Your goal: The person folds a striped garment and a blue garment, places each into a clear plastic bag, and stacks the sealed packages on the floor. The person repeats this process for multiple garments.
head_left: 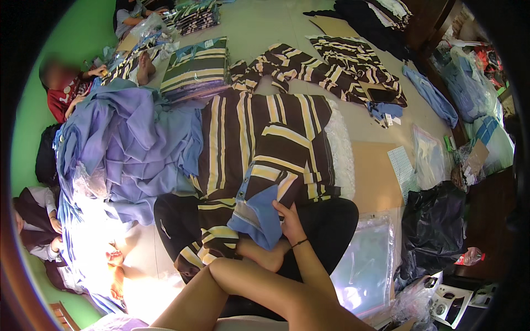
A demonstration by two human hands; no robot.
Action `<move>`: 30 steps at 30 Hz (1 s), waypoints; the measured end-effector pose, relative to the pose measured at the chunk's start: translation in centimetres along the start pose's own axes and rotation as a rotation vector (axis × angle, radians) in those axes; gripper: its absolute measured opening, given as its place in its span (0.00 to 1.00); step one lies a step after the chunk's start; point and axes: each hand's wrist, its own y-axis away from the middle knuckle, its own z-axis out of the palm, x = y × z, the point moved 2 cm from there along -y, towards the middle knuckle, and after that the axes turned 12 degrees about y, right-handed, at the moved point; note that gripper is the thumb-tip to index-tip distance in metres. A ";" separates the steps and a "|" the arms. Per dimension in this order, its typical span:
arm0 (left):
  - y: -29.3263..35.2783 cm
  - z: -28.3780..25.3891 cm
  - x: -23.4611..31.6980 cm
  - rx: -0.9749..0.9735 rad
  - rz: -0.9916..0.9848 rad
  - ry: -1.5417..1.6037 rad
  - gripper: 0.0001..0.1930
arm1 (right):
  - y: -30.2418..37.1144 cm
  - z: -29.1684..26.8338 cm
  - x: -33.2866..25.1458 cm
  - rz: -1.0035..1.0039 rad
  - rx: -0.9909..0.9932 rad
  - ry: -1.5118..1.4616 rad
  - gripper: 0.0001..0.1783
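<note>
One right hand (288, 222) grasping blue-trimmed striped cloth (264, 203), blue fabric heap (132, 146) left of that grip, black bag (433, 231) right, left hand's grip unseen.

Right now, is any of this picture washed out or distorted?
Head view: the floor burns white at lower left; head view: glare spots the plastic; head view: corners fall black around a round rim; head view: the striped shirt stays readable.

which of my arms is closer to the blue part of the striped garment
Right: your right hand holds the striped garment at the right edge of its blue part. Your left hand isn't visible; your left arm bends lower down, apart from it.
</note>
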 end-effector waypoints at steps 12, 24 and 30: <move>22.9 -9.0 -8.8 0.347 -1.473 -1.196 0.14 | -0.2 0.2 -0.1 -0.002 0.020 -0.027 0.30; 39.8 -11.9 -16.7 -0.052 -2.195 -1.887 0.25 | -0.5 -0.2 1.4 0.053 0.026 0.047 0.32; 39.1 -12.7 -16.7 0.085 -2.198 -1.765 0.23 | -0.8 -0.4 1.4 0.001 -0.036 0.032 0.31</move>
